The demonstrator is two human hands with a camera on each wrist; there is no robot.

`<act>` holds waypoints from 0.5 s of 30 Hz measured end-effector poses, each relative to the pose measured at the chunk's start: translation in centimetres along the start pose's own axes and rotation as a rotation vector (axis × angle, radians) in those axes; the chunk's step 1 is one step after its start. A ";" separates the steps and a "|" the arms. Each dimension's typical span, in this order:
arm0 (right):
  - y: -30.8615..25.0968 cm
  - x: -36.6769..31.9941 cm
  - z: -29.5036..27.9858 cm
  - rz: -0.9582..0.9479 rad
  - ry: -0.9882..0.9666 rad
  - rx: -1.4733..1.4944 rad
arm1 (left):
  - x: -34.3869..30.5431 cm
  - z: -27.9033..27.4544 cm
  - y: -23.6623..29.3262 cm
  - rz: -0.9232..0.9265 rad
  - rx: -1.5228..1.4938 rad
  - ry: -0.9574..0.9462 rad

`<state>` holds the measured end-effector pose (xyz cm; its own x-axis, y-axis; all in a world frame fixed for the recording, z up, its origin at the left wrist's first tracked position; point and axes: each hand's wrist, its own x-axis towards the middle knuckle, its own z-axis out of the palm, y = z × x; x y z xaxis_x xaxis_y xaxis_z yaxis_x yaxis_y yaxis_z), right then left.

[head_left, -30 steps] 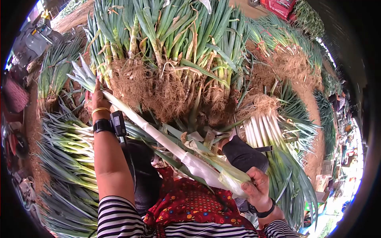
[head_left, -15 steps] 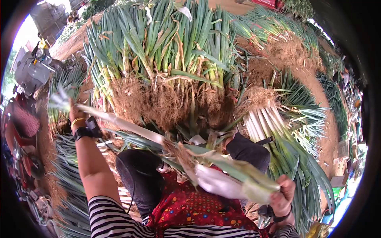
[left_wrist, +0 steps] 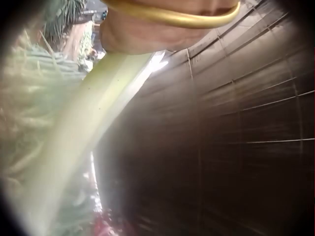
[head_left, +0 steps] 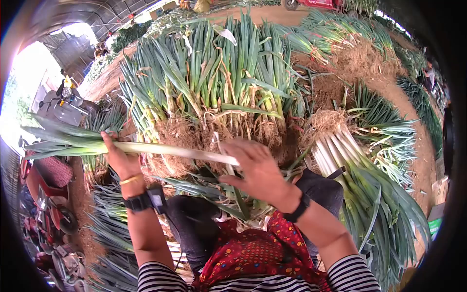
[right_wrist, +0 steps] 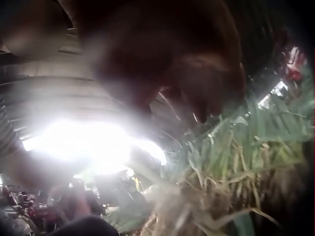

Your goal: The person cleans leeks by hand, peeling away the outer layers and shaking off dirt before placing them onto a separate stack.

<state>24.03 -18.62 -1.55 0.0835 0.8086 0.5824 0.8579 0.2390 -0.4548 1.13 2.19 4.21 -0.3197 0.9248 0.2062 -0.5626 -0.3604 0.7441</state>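
In the head view my left hand grips a long green onion just below its green leaves, which fan out to the left. The white stalk runs nearly level to the right. My right hand is blurred at the stalk's root end, fingers extended and thumb apart, overlapping the tip. Seen from the left wrist, the pale stalk slants down out of the hand. The right wrist view is dark and blurred, with the hand across the top.
A bundle of untrimmed green onions stands upright in front, its brown roots toward me. White-stalked onions lie by my right knee. More onions lie at left. Torn leaves lie between my knees. Red vehicles stand far left.
The loose outer layer my right hand was pulling toward the lower right is off the stalk. That hand has moved up and left to the root end. The onion has swung nearly level.
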 end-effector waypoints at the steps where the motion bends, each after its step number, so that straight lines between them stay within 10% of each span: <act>1: -0.6 1.2 1.2 -0.046 0.054 0.031 | -1.4 0.8 0.0 0.005 -0.003 -0.006; 6: -2.4 3.4 3.4 0.057 -0.171 0.119 | -7.2 3.8 0.0 -0.056 -0.128 -0.168; 15: -0.9 1.5 3.2 0.146 -0.006 0.449 | -8.3 3.8 -1.2 -0.240 -0.176 -0.311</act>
<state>21.81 -15.88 -2.39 0.1831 0.8538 0.4873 0.5331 0.3303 -0.7789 7.37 -4.62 3.96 0.0659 0.9681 0.2417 -0.7231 -0.1206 0.6802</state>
